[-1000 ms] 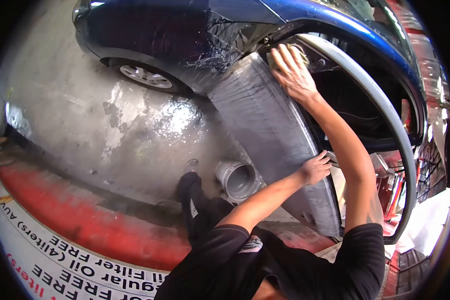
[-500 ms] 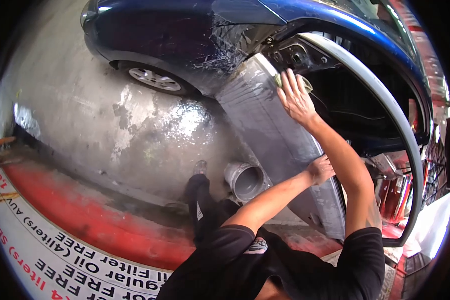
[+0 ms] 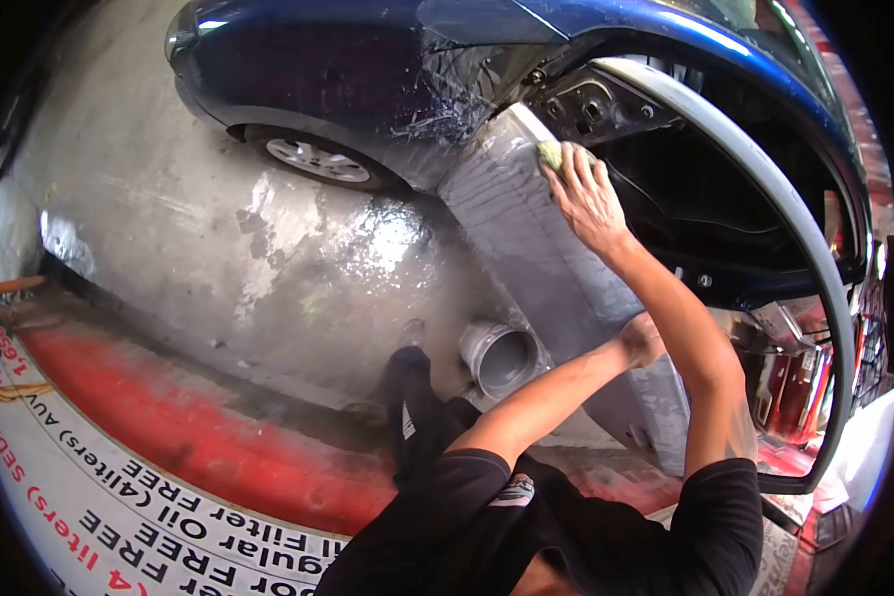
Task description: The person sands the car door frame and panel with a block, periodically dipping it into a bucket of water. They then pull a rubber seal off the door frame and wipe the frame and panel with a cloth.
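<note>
A yellow-green pad or cloth (image 3: 552, 155) lies under the fingers of my right hand (image 3: 588, 204), at the upper edge of an open car door. This door (image 3: 536, 233) has a dull grey outer panel with pale streaks near its top. Lower on the same panel, my left hand (image 3: 643, 340) rests near the window-side edge. My right forearm passes in front of its fingers, so they are hidden.
A grey bucket (image 3: 502, 360) stands on the wet concrete floor beside the door. Beyond is the blue car body (image 3: 308, 60) with its front wheel (image 3: 318, 161). The curved grey window frame (image 3: 765, 164) arches at the right. A printed banner (image 3: 169, 517) lies lower left.
My right hand has shifted slightly left with the pad, which now shows more at the fingertips. My left hand's fingers have gone out of sight behind my right forearm. The view has moved a little.
</note>
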Tool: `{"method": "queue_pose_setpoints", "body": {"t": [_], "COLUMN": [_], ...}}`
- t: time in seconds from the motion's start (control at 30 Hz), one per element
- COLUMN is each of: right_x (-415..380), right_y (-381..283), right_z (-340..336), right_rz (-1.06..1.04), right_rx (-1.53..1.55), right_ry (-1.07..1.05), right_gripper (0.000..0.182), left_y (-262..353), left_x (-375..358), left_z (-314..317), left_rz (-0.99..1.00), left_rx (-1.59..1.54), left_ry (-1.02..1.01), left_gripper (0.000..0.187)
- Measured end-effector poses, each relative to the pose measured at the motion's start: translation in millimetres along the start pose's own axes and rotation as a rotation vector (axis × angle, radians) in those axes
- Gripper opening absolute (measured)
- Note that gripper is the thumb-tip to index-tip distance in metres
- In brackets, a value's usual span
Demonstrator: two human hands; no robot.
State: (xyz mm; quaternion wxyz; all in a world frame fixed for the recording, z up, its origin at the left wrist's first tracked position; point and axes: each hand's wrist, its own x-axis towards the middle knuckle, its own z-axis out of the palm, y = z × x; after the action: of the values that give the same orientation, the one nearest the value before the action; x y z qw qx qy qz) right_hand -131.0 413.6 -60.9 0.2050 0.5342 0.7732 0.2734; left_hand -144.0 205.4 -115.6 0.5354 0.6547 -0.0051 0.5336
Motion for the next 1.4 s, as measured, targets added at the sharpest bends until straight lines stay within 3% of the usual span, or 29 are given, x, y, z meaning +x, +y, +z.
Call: {"method": "queue_pose_setpoints", "body": {"t": [0.13,0.23,0.3,0.33,0.53,0.6,0.63,0.67,0.73,0.8,0.87,0.9,0.97,1.03,1.07,1.1,1.13,1.2,1.23,1.3,1.4], "right_x": [23.5,91.2,125.8,132.7,87.4,52.5,33.6,22.2,29.5,37.5,32.6,22.3,-14.8,-67.9,-95.0,-122.2,-147.7,-187.2,-206.3,-240.8,-297.7], "right_y": [9.8,0.8,-9.5,-13.0,-16.1,-18.3,-18.7,-18.9,-15.1,-18.4,-26.8,-24.6,-26.3,-28.5,-30.9,-34.2,-36.0,-40.0,-44.3,-58.3,-68.9], "right_z": [8.5,16.3,32.2,31.1,28.1,19.3,11.3,7.0,13.4,16.2,27.0,7.0,-5.9,-25.0,-33.5,-43.3,-55.0,-62.4,-73.0,-74.3,-86.1], "right_rz": [-0.047,0.105,0.213,0.252,0.372,0.410,0.437,0.458,0.440,0.494,0.564,0.572,0.636,0.677,0.706,0.736,0.762,0.863,0.916,0.995,1.069], "right_rx": [0.003,0.031,0.068,0.124,0.264,0.270,0.291,0.315,0.328,0.428,0.557,0.417,0.438,0.447,0.433,0.418,0.430,0.526,0.588,0.585,0.581], "right_ry": [0.015,0.141,0.110,-0.001,0.145,0.187,0.038,-0.115,-0.028,0.071,0.251,0.051,0.035,0.066,0.081,0.096,0.081,0.057,0.035,0.023,0.042], "right_gripper": [0.059,0.051,0.043,0.037,0.037,0.038,0.039,0.041,0.041,0.039,0.033,0.035,0.037,0.037,0.038,0.038,0.037,0.041,0.044,0.048,0.052], "left_y": [-2.4,-8.2,-10.9,-11.0,-31.5,-54.9,-56.7,-58.5,-32.7,-17.4,-2.8,6.4,27.0,33.9,70.5,52.2,68.1,64.0,64.6,69.1,31.9], "left_x": [-4.0,-12.9,-20.3,-23.3,-41.4,-58.0,-57.3,-59.4,-30.4,-10.1,3.3,-1.0,-4.8,-25.3,1.2,-42.6,-58.3,-50.9,-20.2,50.4,101.3], "left_z": [4.4,16.4,18.7,20.2,35.0,55.1,54.4,53.3,14.6,-7.6,-17.4,-20.3,-47.9,-73.7,-99.6,-125.7,-153.5,-203.8,-208.5,-175.6,-93.9], "left_rz": [-0.044,-0.095,-0.161,-0.190,-0.303,-0.380,-0.397,-0.411,-0.212,-0.002,0.095,0.114,0.195,0.092,-0.701,-0.242,-0.349,-0.372,-0.293,-0.126,-0.065], "left_rx": [-0.123,-0.154,-0.223,-0.265,-0.579,-0.946,-1.149,-0.885,0.085,0.455,0.548,0.516,0.649,0.498,0.205,0.497,0.342,0.600,0.602,0.677,0.723], "left_ry": [-0.030,-0.056,-0.099,-0.118,-0.189,-0.177,-0.168,-0.243,-0.568,-0.745,-0.831,-0.885,-0.571,-0.655,-0.891,-0.869,-0.492,-0.385,-0.308,-0.315,-0.547], "left_gripper": [0.047,0.048,0.050,0.050,0.057,0.060,0.061,0.060,0.060,0.061,0.063,0.063,0.066,0.059,0.043,0.024,0.018,0.024,0.023,0.027,0.038]}}
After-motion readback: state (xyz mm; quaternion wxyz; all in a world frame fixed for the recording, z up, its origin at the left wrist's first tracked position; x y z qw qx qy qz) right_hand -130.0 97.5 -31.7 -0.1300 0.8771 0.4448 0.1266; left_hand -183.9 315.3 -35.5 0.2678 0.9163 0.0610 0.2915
